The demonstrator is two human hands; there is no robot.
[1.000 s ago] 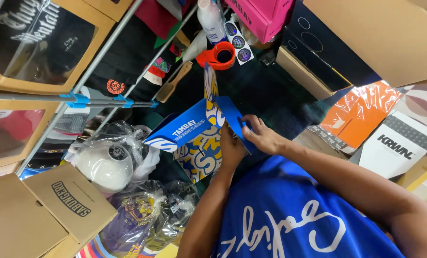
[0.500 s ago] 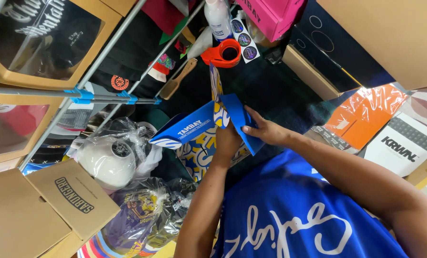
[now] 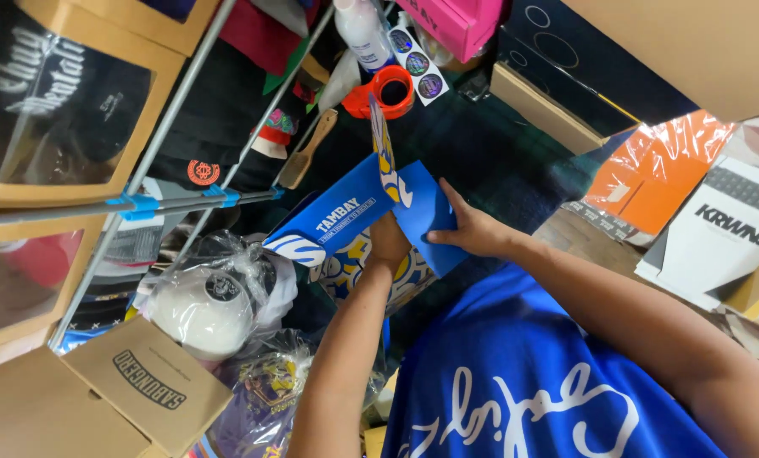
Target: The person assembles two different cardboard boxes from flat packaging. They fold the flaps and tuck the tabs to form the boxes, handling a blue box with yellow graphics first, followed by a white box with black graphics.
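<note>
Both hands on blue printed box [image 3: 345, 216], held above cluttered floor. Left hand [image 3: 388, 242] grips box from underneath, fingers apparently hidden inside. Right hand [image 3: 473, 231] presses flat, fingers spread, on blue flap; orange tape roll [image 3: 388, 89] well beyond

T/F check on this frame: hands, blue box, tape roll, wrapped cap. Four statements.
1. Both hands are on the blue box. True: left hand grips it from beneath, right hand presses a flap.
2. The orange tape roll is in the right hand. False: it lies beyond the box, untouched.
3. The white cap is wrapped in clear plastic. True.
4. The box is closed flat. False: its flaps stand open.
</note>
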